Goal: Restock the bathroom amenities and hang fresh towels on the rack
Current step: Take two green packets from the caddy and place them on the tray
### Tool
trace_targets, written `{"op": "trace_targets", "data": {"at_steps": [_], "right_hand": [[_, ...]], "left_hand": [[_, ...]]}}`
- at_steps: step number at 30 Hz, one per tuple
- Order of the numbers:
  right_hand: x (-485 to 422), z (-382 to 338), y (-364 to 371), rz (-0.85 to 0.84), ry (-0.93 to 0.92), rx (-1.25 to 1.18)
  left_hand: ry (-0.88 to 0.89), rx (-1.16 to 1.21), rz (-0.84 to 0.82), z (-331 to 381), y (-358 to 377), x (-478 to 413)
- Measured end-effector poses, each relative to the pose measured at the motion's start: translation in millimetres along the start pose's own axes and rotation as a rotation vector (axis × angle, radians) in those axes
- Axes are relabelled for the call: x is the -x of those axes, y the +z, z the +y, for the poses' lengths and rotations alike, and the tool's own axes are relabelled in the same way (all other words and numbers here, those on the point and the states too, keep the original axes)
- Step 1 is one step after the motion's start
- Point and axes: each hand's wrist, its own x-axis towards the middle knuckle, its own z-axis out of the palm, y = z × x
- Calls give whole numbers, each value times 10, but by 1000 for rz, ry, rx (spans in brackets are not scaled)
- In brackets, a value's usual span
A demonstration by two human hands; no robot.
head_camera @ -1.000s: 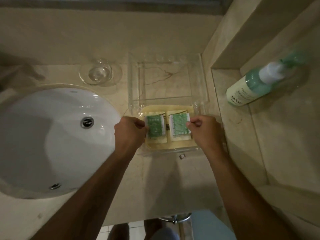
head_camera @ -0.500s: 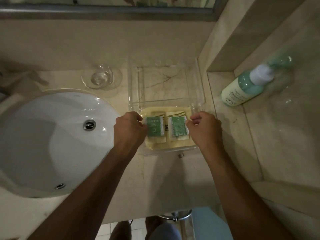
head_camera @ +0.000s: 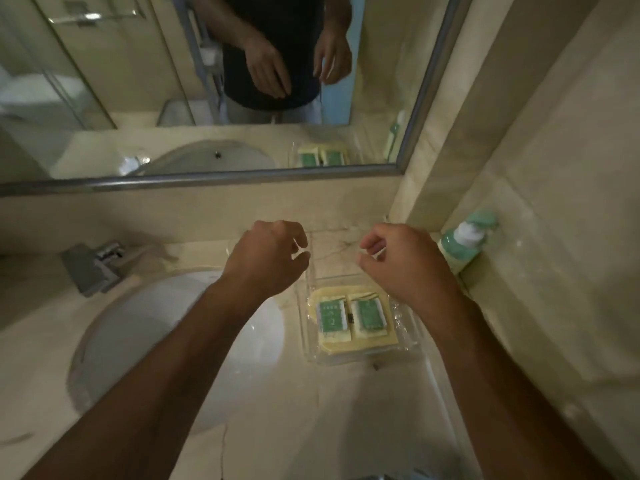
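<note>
Two green-and-white amenity packets (head_camera: pixel 351 317) lie side by side on a yellow pad in the near half of a clear acrylic tray (head_camera: pixel 405 327) on the marble counter. My left hand (head_camera: pixel 266 254) hovers above the counter to the left of the tray, fingers loosely curled and holding nothing. My right hand (head_camera: pixel 401 261) hovers above the tray's far right part, fingers also loosely curled and holding nothing. Neither hand touches the packets. No towel or rack is in view.
A white oval sink (head_camera: pixel 145 341) with a chrome faucet (head_camera: pixel 95 266) lies to the left. A green pump bottle (head_camera: pixel 462 244) stands on the raised ledge at the right. A wall mirror (head_camera: pixel 207 84) above the counter reflects a person's torso and hands.
Both hands let go of the packets and rose away from the tray, fingers loosening. The view tilted up, bringing the mirror and faucet into sight.
</note>
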Motion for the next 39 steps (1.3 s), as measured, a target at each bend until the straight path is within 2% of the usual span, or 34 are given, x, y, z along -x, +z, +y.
{"op": "trace_targets", "data": {"at_steps": [4,8,15,20,24,30,39], "right_hand": [[355,-398,-336,109,-13,63],[888,-739,-574,215,69,116],[2149,-906,-613,345,383,182],[3289,-919,-677,413,642,255],[4291,-977,-808,506,865,291],[5929,-1170,-821,674,1224,301],[8536,-1724,-145,829,1712,216]], "left_hand": [[177,6,58,146,-448,73],[374,43,43,309,-757,255],[658,145,-170,691,-593,840],[903,285,-362,1344,-354,1499],[1137,317,-557,2021,-305,2273],[1467,358,-720,2893,-176,3692],[1855,338,-983,3335,139,6388]]}}
